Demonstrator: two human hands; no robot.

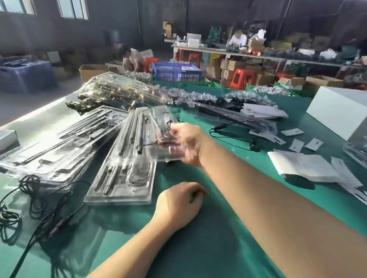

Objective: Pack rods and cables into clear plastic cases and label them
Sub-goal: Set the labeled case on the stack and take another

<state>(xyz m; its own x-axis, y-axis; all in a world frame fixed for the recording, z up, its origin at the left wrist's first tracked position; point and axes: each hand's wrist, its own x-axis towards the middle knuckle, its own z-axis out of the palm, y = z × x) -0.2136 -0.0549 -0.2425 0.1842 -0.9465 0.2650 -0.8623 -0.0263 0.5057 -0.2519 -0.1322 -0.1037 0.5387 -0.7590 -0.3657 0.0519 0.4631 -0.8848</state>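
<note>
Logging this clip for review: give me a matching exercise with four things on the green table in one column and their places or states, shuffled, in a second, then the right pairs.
Things
1. clear plastic case with rods
2. left hand
3. loose black cables
4. white box

Places or states
A. far right of the table
B. held up at one end by the right hand
C. near left of the table, tangled
D. fingers curled, resting on the green table, holding nothing

Pairs: 1-B, 2-D, 3-C, 4-A
</note>
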